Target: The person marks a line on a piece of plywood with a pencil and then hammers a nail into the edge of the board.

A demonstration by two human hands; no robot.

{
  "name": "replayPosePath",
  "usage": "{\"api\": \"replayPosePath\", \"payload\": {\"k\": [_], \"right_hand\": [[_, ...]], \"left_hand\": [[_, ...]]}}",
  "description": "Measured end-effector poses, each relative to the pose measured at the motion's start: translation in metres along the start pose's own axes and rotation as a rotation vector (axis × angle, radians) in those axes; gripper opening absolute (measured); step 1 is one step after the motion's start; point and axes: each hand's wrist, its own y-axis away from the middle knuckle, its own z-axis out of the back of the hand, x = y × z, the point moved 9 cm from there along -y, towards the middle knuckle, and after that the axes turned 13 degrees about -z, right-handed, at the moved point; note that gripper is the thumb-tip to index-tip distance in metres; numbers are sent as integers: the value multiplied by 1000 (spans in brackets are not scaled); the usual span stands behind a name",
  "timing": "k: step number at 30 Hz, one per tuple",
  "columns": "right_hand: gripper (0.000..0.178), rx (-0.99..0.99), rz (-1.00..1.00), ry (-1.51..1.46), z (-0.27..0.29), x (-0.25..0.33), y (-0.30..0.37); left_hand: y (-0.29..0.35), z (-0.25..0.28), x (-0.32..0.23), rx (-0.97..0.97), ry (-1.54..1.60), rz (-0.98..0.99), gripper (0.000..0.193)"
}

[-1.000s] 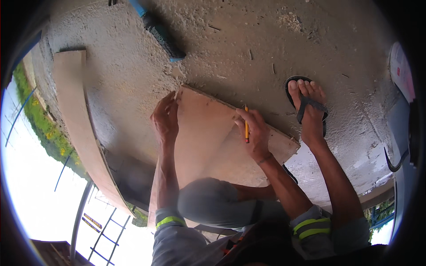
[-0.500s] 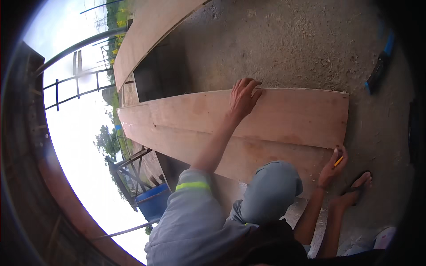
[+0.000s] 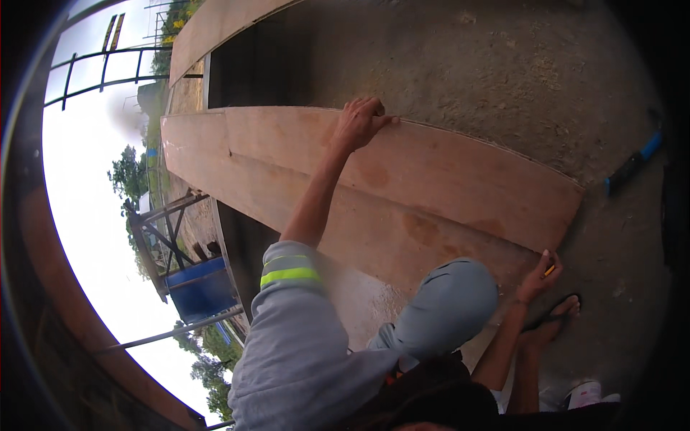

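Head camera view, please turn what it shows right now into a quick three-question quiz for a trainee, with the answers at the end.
1. Multiple choice: what is in the fingers of the right hand?
A) a hammer
B) a pencil
C) a paintbrush

2. True or false: the left hand is touching an edge of the wooden board.

3. Fill in the blank: in the picture, the blue container shows to the ____ of the person's left sleeve.

Key: 1. B; 2. True; 3. left.
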Motion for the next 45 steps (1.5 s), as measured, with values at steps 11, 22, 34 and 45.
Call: {"api": "replayPosePath", "payload": {"k": [11,22,34,45], "right_hand": [[41,-1,52,107,-2,11,8],[40,-8,96,171,-4,17,13],[41,-31,134,148,-4,12,12],[38,-38,194,218,-1,22,15]], "left_hand": [[-4,4,-1,198,105,159,51],[3,-1,-1,-105,18,-31,29],[22,4,9,-128,111,27,22],[14,-5,5,-114,200,79,21]]}}
